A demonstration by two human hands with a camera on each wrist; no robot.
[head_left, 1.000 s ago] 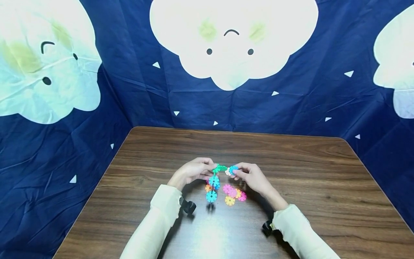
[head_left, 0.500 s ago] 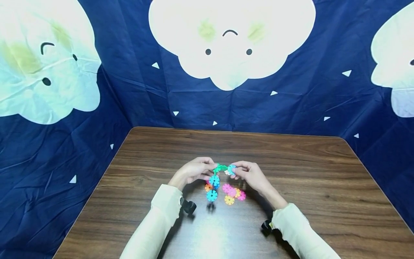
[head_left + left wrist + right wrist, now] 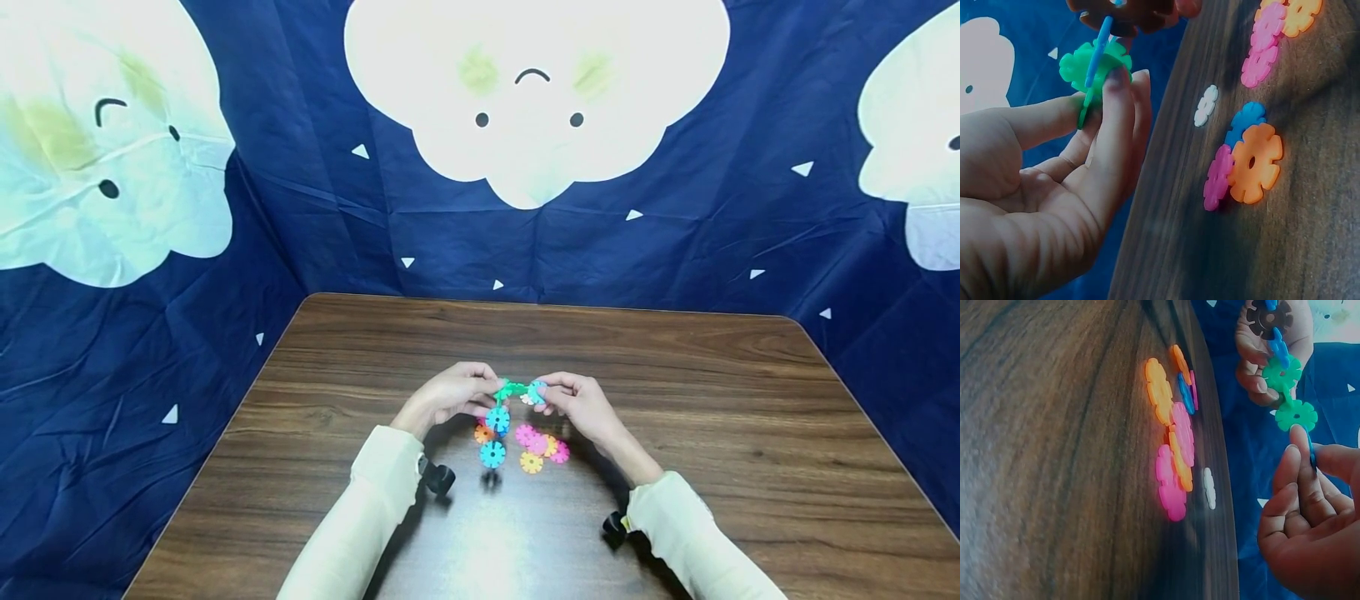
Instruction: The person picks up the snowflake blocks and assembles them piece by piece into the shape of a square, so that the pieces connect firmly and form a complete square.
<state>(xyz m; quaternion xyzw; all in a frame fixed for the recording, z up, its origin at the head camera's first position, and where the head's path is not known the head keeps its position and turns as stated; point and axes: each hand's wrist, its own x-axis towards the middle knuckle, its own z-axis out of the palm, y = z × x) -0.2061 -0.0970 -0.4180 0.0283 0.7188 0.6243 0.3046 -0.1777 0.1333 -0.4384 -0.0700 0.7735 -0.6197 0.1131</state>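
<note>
In the head view my left hand [image 3: 452,392] pinches a green notched flower disc, part of a linked chain of such discs. In the right wrist view the chain runs from a brown disc [image 3: 1270,320] through a blue one [image 3: 1279,350] to green discs [image 3: 1297,416]. My right hand [image 3: 583,407] pinches a light-blue disc [image 3: 537,392], seen edge-on against the last green disc in the right wrist view. From my left hand the chain's other end hangs toward me, with a light-blue disc [image 3: 492,454] lowest in the head view. Fingers hide part of the gripped discs.
On the wooden table [image 3: 675,375] lie loose pink and yellow-orange discs [image 3: 532,462] below the hands. An orange disc [image 3: 1256,164] lies with a blue and a pink one. A white disc [image 3: 1206,105] lies apart. Blue cloud-printed cloth [image 3: 465,242] hangs behind the table.
My right hand has shifted slightly left, bringing the light-blue disc to the end of the green discs and turning it more face-on to the head view. My left hand has barely moved.
</note>
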